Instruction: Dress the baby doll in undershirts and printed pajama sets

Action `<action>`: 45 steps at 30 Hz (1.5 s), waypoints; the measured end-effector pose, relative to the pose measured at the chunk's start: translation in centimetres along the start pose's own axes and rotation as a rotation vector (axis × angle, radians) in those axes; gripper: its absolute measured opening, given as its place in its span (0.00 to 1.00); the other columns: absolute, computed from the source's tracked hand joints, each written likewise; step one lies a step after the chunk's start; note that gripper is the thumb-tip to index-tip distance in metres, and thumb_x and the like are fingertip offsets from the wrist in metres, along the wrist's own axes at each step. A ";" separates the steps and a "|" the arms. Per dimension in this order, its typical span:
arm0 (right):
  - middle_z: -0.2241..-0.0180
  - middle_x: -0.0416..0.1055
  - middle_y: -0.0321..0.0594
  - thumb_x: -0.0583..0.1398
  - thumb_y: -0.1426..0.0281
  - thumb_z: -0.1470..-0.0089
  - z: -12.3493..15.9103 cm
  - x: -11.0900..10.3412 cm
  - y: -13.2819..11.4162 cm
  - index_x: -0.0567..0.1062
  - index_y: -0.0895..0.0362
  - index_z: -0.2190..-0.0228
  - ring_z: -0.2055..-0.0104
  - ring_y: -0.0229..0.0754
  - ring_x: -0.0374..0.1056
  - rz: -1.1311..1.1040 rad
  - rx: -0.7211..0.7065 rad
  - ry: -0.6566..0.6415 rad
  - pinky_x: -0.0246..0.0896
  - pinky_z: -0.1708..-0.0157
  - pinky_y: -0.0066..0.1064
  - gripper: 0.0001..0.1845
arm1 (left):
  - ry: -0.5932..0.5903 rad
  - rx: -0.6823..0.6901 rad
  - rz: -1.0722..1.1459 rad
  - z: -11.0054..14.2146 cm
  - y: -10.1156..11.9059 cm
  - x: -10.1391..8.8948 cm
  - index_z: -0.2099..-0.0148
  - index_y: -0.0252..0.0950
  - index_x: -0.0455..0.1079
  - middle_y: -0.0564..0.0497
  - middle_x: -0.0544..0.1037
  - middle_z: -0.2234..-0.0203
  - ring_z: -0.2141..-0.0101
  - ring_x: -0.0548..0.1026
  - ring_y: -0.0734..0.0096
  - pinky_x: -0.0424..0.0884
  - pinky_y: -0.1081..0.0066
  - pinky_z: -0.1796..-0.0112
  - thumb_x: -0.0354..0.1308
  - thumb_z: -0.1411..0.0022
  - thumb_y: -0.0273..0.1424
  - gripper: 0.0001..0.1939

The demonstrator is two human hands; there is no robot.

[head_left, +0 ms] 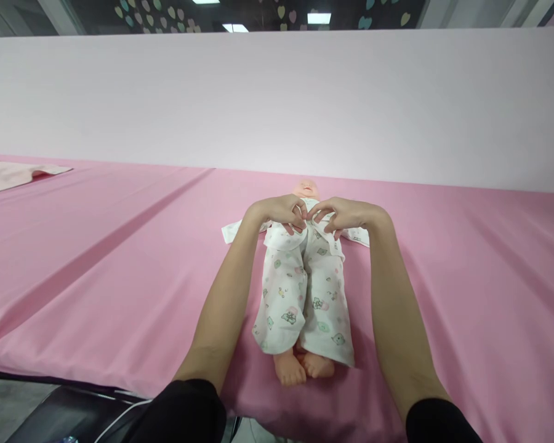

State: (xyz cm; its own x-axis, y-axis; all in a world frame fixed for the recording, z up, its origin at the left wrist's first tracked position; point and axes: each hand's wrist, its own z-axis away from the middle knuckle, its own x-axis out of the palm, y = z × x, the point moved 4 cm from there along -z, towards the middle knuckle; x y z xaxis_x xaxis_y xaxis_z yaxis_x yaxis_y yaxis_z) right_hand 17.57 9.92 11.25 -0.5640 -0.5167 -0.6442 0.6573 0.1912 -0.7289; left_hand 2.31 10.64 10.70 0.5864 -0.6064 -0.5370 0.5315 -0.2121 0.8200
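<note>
A baby doll (308, 188) lies on its back, head away from me and bare feet (290, 369) toward me. It wears a white printed baby top (284, 239) with its sleeves spread out to both sides, and matching printed trousers (281, 295). My left hand (287, 211) bends over the front of the top, its fingers curled onto the cloth. Close beside it, my right hand (344, 213) pinches the top's front, where a loose edge hangs down. The fingertips nearly meet over the doll's belly, and they hide the exact spot they grip.
A pink padded sheet (143, 264) with creases covers the surface under the doll. Behind it stands a white wall panel (277, 104). Pale pink cloth (13, 175) lies at the far left. A black chair (74, 415) and white cable (120, 418) are below the front edge.
</note>
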 end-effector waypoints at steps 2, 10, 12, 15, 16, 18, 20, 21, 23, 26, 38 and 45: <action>0.58 0.72 0.40 0.66 0.83 0.65 0.0 0.1 -0.1 0.78 0.54 0.65 0.75 0.37 0.70 -0.013 -0.005 0.001 0.68 0.77 0.26 0.22 | 0.009 -0.020 0.001 -0.3 -0.3 0.1 0.67 0.34 0.66 0.49 0.78 0.72 0.67 0.78 0.65 0.76 0.66 0.66 0.64 0.57 0.25 0.12; 0.77 0.72 0.37 0.62 0.82 0.56 -0.5 0.0 -1.4 0.76 0.60 0.75 0.78 0.37 0.69 0.142 -0.056 0.289 0.64 0.76 0.25 0.07 | -0.012 0.054 0.053 -0.3 0.0 0.1 0.69 0.34 0.66 0.50 0.75 0.73 0.68 0.76 0.68 0.76 0.65 0.65 0.63 0.54 0.25 0.09; 0.80 0.70 0.35 0.62 0.83 0.57 -0.5 -0.1 -1.7 0.77 0.59 0.72 0.77 0.37 0.69 0.170 -0.081 0.302 0.63 0.75 0.24 0.10 | 0.013 0.112 0.066 -0.1 0.4 0.0 0.70 0.34 0.66 0.51 0.74 0.72 0.67 0.76 0.70 0.76 0.65 0.63 0.63 0.54 0.25 0.08; 0.80 0.69 0.34 0.62 0.83 0.58 -0.1 -0.6 -1.8 0.76 0.59 0.69 0.76 0.37 0.69 0.169 -0.092 0.350 0.62 0.73 0.24 0.12 | 0.036 0.149 0.066 0.1 0.8 -0.1 0.72 0.34 0.65 0.52 0.73 0.73 0.68 0.75 0.72 0.75 0.65 0.62 0.63 0.54 0.25 0.09; 0.79 0.70 0.34 0.63 0.83 0.58 0.0 -0.8 -1.7 0.75 0.59 0.68 0.76 0.37 0.69 0.137 -0.093 0.366 0.63 0.73 0.25 0.13 | 0.036 0.150 0.065 0.1 0.9 -0.1 0.72 0.34 0.65 0.53 0.72 0.73 0.68 0.75 0.72 0.75 0.65 0.62 0.63 0.54 0.26 0.09; 0.76 0.71 0.35 0.64 0.83 0.60 0.2 -0.9 -1.7 0.73 0.59 0.66 0.76 0.36 0.69 0.050 -0.098 0.375 0.64 0.74 0.26 0.16 | 0.047 0.150 0.057 0.2 1.0 -0.2 0.72 0.34 0.64 0.53 0.72 0.74 0.69 0.75 0.73 0.75 0.65 0.62 0.63 0.53 0.26 0.09; 0.75 0.72 0.36 0.65 0.84 0.61 0.2 -0.8 -1.7 0.71 0.59 0.66 0.77 0.37 0.69 -0.028 -0.103 0.361 0.66 0.74 0.26 0.18 | 0.065 0.152 0.050 0.2 1.1 -0.2 0.72 0.34 0.64 0.53 0.72 0.74 0.69 0.75 0.73 0.75 0.65 0.61 0.63 0.52 0.27 0.09; 0.75 0.72 0.36 0.65 0.85 0.61 0.1 -0.7 -1.7 0.71 0.59 0.66 0.76 0.37 0.69 -0.060 -0.105 0.351 0.66 0.74 0.26 0.18 | 0.068 0.154 0.048 0.2 1.1 -0.3 0.73 0.34 0.64 0.53 0.72 0.75 0.68 0.75 0.73 0.75 0.65 0.61 0.63 0.52 0.27 0.09; 0.74 0.72 0.37 0.65 0.85 0.61 -0.1 -0.4 -1.7 0.70 0.58 0.67 0.74 0.38 0.70 -0.115 -0.107 0.329 0.68 0.73 0.26 0.18 | 0.065 0.158 0.051 0.1 1.1 -0.3 0.74 0.34 0.63 0.54 0.71 0.76 0.68 0.75 0.72 0.75 0.66 0.62 0.63 0.52 0.28 0.10; 0.73 0.73 0.37 0.65 0.85 0.62 -0.5 -0.2 -1.5 0.70 0.58 0.68 0.71 0.38 0.71 -0.187 -0.096 0.294 0.69 0.70 0.26 0.18 | 0.052 0.149 0.057 0.0 0.9 -0.3 0.74 0.34 0.63 0.55 0.70 0.77 0.68 0.76 0.71 0.75 0.66 0.62 0.64 0.52 0.29 0.10; 0.73 0.75 0.39 0.68 0.81 0.65 -1.2 -0.3 0.4 0.71 0.59 0.74 0.68 0.42 0.73 -0.440 -0.217 0.160 0.71 0.66 0.30 0.14 | 0.087 0.111 0.112 0.1 0.6 -0.6 0.73 0.34 0.62 0.53 0.74 0.79 0.70 0.77 0.71 0.74 0.64 0.59 0.66 0.54 0.28 0.14; 0.76 0.73 0.35 0.69 0.80 0.68 -2.3 0.7 1.2 0.71 0.60 0.76 0.70 0.40 0.72 -0.496 -0.173 0.110 0.72 0.66 0.29 0.15 | 0.080 0.050 0.102 -0.1 0.3 -0.2 0.74 0.34 0.61 0.53 0.75 0.80 0.71 0.78 0.69 0.74 0.64 0.59 0.66 0.56 0.26 0.14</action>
State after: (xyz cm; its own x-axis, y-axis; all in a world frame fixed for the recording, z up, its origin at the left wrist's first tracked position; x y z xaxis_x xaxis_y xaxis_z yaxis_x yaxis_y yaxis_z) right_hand 16.81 11.73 9.37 -0.8410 -0.4915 -0.2262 0.2119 0.0856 -0.9735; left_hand 2.35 10.78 11.04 0.6833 -0.5645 -0.4631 0.4369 -0.1921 0.8788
